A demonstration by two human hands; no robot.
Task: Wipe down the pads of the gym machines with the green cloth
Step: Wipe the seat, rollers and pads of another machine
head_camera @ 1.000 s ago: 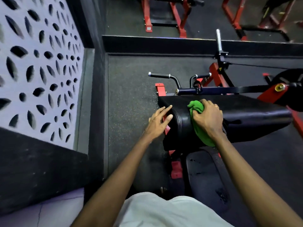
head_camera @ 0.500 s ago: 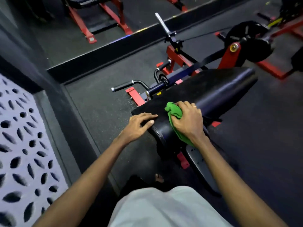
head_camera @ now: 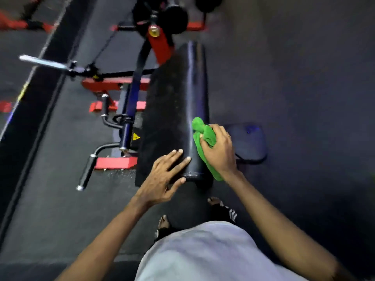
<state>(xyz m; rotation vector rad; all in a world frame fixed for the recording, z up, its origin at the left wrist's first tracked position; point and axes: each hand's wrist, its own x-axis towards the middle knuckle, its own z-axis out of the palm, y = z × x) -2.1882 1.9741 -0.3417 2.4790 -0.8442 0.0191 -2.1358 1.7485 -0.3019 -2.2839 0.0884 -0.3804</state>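
My right hand [head_camera: 218,148] grips the bunched green cloth [head_camera: 203,136] against the near right side of the long black pad [head_camera: 178,102], left hand [head_camera: 164,177] flat, fingers spread on the near end; cloth looks soft, light, best held wadded.

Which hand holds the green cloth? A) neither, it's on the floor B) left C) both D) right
D: the right hand grips the bunched green cloth against the long black pad, while the left hand rests flat on the pad, fingers straight.
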